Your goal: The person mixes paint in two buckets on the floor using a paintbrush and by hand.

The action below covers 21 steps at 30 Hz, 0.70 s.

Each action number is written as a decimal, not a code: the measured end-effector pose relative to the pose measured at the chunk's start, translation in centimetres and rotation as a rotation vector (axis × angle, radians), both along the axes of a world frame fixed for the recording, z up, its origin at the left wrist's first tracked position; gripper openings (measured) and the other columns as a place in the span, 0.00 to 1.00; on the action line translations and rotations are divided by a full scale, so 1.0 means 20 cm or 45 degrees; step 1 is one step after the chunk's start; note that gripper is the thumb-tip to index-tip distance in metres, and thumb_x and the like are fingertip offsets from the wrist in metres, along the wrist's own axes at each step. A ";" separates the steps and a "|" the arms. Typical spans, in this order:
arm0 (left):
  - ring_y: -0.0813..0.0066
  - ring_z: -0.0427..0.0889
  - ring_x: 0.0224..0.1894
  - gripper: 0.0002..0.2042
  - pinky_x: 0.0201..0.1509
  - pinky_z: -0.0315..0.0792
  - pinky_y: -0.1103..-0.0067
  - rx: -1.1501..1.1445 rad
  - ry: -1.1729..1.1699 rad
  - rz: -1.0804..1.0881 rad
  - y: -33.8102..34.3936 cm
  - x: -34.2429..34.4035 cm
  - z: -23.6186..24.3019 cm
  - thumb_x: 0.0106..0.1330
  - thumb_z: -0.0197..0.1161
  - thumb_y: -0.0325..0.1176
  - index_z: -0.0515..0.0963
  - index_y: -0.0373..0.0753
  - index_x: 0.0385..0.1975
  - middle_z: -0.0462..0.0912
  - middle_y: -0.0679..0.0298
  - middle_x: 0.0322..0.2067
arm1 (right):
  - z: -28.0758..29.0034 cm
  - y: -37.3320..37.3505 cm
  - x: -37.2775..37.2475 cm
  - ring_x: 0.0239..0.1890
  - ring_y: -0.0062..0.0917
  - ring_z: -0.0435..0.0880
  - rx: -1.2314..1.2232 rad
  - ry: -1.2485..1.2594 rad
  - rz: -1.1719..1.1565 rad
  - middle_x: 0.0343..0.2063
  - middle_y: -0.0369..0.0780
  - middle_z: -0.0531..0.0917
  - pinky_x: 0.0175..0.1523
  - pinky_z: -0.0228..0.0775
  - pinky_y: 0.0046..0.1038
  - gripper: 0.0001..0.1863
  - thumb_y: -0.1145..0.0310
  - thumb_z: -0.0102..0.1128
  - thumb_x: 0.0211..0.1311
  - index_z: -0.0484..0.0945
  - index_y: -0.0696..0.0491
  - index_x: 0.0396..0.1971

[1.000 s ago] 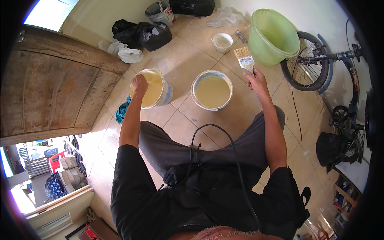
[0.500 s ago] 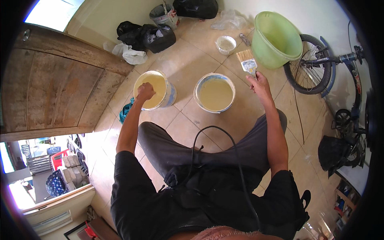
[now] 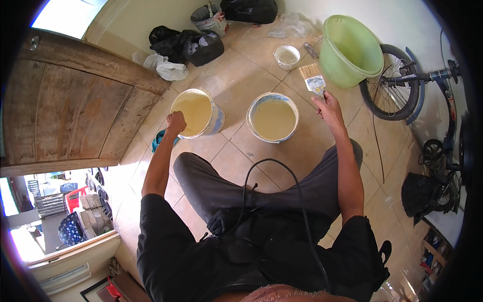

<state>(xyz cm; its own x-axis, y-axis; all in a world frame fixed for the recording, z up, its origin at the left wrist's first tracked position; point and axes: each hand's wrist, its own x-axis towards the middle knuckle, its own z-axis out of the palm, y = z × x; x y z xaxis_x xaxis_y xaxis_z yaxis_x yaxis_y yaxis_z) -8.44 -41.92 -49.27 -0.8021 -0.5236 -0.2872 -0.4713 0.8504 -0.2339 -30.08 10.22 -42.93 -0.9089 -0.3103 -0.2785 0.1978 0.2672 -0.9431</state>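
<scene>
No words or numbers can be read with certainty. Small pale lettering runs along a dark tube of the bicycle [image 3: 447,98], with reddish marks farther along its frame, and blue patches, perhaps label print, show on the outer wall of the left bucket [image 3: 216,121]. Blue and yellow marks on the ferrule of the paintbrush [image 3: 316,83] and red patches on the rear pail [image 3: 217,23] are likewise illegible.

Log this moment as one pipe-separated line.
left hand: at rim of left bucket, contact unclear | right hand: gripping flat paintbrush, bristles pointing away from body | right bucket: pale-yellow liquid inside
</scene>
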 end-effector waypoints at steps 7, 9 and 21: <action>0.46 0.80 0.42 0.15 0.45 0.74 0.58 0.185 0.256 -0.157 0.14 -0.23 -0.13 0.50 0.63 0.37 0.80 0.34 0.33 0.81 0.44 0.36 | -0.01 0.03 -0.02 0.19 0.12 0.69 0.028 0.008 -0.005 0.22 0.31 0.75 0.22 0.60 0.18 0.17 0.57 0.64 0.56 0.75 0.54 0.37; 0.47 0.78 0.44 0.16 0.47 0.71 0.57 0.064 0.431 -0.138 -0.02 -0.21 -0.22 0.52 0.63 0.39 0.79 0.34 0.37 0.80 0.45 0.39 | 0.01 -0.04 0.00 0.20 0.12 0.69 -0.003 -0.006 0.025 0.22 0.31 0.75 0.23 0.60 0.18 0.17 0.57 0.64 0.56 0.75 0.54 0.37; 0.50 0.84 0.38 0.09 0.42 0.77 0.65 -0.059 0.074 -0.069 0.01 0.01 -0.04 0.52 0.60 0.31 0.83 0.35 0.29 0.84 0.47 0.32 | 0.01 0.01 0.00 0.19 0.12 0.69 0.027 -0.011 0.002 0.21 0.29 0.74 0.23 0.59 0.18 0.16 0.57 0.65 0.56 0.75 0.53 0.37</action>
